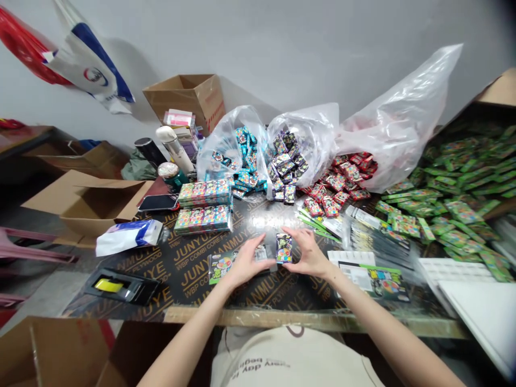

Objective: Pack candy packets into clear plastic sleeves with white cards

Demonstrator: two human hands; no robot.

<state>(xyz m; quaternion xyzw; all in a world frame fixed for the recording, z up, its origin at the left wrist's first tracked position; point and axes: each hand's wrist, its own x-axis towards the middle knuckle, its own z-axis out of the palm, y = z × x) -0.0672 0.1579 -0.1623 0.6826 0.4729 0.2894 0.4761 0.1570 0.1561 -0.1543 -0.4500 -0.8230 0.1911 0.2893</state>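
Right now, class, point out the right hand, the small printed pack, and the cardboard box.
Right hand [308, 251]: head view, on its back.
Small printed pack [284, 248]: head view, on its front.
Cardboard box [212, 102]: head view, on its outer wall.

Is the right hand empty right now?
No, the right hand is holding a small dark printed pack at its fingertips.
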